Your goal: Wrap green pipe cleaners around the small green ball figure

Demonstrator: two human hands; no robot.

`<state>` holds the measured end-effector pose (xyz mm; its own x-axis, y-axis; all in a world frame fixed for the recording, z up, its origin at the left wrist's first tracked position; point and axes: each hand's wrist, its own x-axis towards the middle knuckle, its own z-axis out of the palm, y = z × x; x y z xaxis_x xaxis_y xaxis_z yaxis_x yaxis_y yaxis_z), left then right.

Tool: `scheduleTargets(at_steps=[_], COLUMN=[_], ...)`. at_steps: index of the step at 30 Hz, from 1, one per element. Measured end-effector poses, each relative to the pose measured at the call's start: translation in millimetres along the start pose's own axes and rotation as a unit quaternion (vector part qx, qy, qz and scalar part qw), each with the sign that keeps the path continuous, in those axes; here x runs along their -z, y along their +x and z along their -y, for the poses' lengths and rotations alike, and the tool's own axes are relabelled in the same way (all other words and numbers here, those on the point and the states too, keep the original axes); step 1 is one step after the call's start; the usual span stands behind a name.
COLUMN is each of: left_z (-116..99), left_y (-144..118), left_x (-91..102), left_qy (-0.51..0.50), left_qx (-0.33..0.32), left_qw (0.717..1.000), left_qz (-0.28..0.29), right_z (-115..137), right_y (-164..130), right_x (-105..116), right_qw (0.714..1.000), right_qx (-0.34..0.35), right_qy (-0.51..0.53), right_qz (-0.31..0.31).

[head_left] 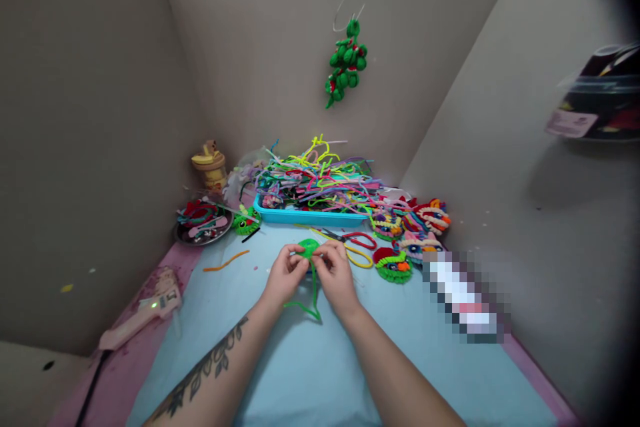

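Observation:
Between my two hands is a small green pipe-cleaner piece (309, 247), rounded at the top, with a long loose green strand hanging below it and bending to the left. My left hand (287, 271) pinches its left side with thumb and fingers. On the other side my right hand (334, 270) grips it near the base of the strand. Just beyond my right hand lie scissors (359, 240) with one red and one yellow handle. The fingers partly cover the piece.
A blue tray (310, 215) heaped with coloured pipe cleaners stands at the back. Finished fuzzy figures (394, 265) sit to the right, beside a pixelated object (465, 300). At left are a glue gun (145, 317), a metal bowl (183, 235) and an orange pipe cleaner (226, 261). Green pieces (346, 60) hang above.

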<state>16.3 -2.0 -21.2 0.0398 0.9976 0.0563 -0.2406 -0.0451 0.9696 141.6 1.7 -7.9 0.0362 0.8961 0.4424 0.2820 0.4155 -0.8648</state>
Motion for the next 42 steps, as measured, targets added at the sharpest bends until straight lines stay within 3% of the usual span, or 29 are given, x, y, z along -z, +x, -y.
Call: scheduleTargets(at_steps=[4, 11, 19, 28, 38, 42], left_z=[0, -4, -4, 0, -2, -1], left_y=[0, 1, 3, 5, 4, 3], left_x=[-1.2, -1.8, 4.4, 3.5, 9.6, 8.1], left_qy=[-0.004, 0.017, 0.082, 0.012, 0.094, 0.128], left_qx=[-0.007, 0.022, -0.002, 0.047, 0.0, -0.013], left_qw=[1.0, 0.999, 0.995, 0.998, 0.992, 0.988], left_qz=[0.007, 0.022, 0.055, 0.027, 0.085, 0.087], right_z=[0, -4, -7, -5, -6, -6], right_y=[-2, -1, 2, 0, 0, 2], right_x=[-1, 2, 2, 1, 1, 2], right_qw=[0.999, 0.999, 0.997, 0.995, 0.997, 0.999], right_qx=[0.034, 0.038, 0.041, 0.051, 0.019, -0.008], right_qy=[-0.02, -0.022, -0.051, -0.072, -0.043, -0.017], right_qz=[0.014, 0.024, 0.033, 0.049, 0.069, 0.044])
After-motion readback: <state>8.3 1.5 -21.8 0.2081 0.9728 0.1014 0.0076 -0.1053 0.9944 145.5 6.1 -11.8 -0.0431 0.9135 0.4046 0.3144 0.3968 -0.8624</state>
